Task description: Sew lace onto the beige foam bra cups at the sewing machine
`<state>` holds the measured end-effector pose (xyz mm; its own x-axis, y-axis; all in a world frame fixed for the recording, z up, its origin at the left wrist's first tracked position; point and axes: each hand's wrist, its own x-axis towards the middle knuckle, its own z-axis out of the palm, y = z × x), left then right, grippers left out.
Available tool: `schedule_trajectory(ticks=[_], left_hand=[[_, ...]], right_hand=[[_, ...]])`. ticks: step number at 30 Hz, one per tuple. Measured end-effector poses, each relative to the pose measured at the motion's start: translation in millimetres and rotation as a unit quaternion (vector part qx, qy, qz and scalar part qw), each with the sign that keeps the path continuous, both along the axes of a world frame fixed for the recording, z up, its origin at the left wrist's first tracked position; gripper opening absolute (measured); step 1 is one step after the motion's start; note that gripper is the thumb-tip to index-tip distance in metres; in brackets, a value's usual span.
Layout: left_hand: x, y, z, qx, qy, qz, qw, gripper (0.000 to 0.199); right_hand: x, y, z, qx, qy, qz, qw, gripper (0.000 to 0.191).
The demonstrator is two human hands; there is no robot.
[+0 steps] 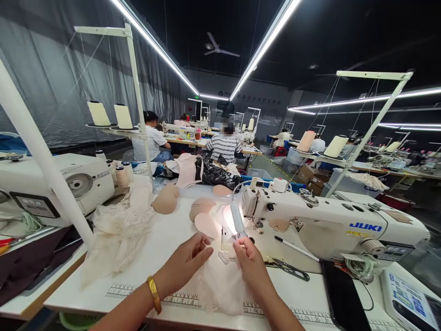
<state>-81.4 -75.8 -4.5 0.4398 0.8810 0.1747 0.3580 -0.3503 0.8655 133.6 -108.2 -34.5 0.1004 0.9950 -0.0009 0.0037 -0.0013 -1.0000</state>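
Dark ceiling w/ bright strip lights (265, 41) & fan (216, 48), grey curtain (37, 78) along L side.

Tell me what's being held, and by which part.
Right hand: sheer cream fabric, apparently pinched at its upper right edge. Left hand: its hold cannot be told.

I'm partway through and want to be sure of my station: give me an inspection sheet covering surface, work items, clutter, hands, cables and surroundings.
Surface: white table, ruler marks along the near edge; no spill seen.
Work items: sheer fabric between the hands, before the sewing machine; beige cups behind; lace pile at left.
Clutter: phone, snips and white stick at right.
Hands: left and right at the fabric; grip unclear.
Cables: coiled cable beyond the phone.
Surroundings: people seated ahead; lamp lit.
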Motion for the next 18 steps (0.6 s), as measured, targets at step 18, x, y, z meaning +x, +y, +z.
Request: schedule_trajectory(ticks=[18], left_hand=[[23,-22,6.4,0.468,0.294,-0.113,0.826,0.050]], right_hand=[[46,-14,14.9,-0.041,0.090,0.042,0.994,0.056]])
